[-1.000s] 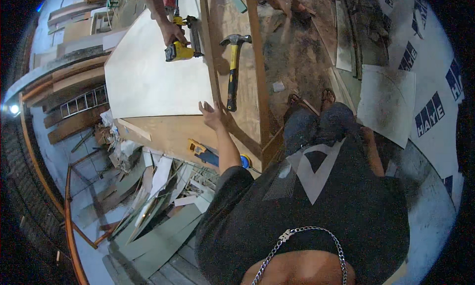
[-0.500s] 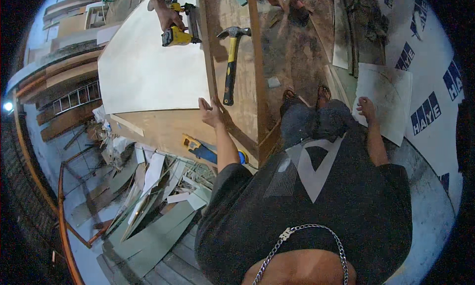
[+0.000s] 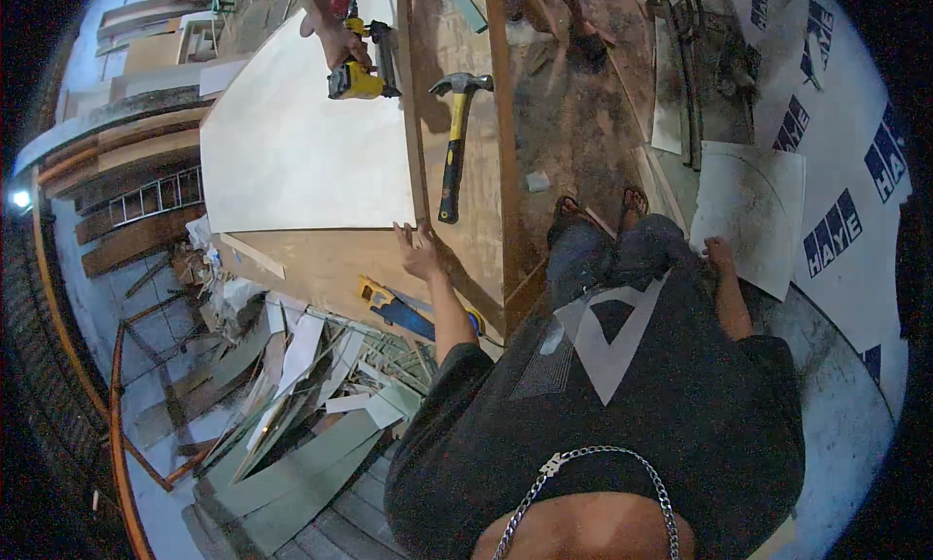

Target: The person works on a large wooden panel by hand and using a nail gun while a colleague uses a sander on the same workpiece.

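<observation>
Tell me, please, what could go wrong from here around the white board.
A slip of the power tool in the co-worker's hand might injure the wearer's left hand, which is at the near corner of the white board.
The saw lies close beside the left forearm, so drawing that arm back carelessly could catch it.
The hammer lies loose and might slide if knocked.

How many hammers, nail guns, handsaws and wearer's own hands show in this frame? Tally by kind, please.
Hammer: 1
Nail gun, in a co-worker's hand: 1
Handsaw: 1
Wearer's hands, left hand and right hand: 2
Total: 5
</observation>
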A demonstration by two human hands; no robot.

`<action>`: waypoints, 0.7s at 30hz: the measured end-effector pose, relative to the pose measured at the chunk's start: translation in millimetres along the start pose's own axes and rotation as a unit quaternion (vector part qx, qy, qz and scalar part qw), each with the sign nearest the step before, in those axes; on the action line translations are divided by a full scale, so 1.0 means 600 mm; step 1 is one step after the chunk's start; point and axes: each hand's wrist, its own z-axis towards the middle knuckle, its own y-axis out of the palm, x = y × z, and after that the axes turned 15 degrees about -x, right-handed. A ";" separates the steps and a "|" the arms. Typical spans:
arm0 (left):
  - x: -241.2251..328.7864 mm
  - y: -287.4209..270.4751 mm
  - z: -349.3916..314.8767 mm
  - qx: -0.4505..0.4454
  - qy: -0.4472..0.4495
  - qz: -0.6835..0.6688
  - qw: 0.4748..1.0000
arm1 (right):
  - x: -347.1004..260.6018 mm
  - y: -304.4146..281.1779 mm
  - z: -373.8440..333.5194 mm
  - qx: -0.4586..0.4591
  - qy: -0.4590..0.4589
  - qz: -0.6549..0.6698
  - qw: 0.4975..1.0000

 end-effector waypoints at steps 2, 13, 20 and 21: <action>-0.056 0.062 0.029 -0.022 0.007 -0.189 0.982 | 0.065 0.012 -0.007 0.059 -0.050 -0.053 0.996; 0.007 0.001 0.004 -0.052 -0.083 -0.091 0.991 | -0.177 -0.070 -0.082 -0.009 -0.007 0.410 0.912; 0.007 0.014 0.011 -0.037 -0.034 -0.098 0.994 | -0.200 -0.063 -0.116 0.057 0.053 0.369 0.926; -0.010 0.020 0.013 -0.019 -0.019 -0.116 0.993 | -0.211 -0.063 -0.116 0.081 0.054 0.365 0.926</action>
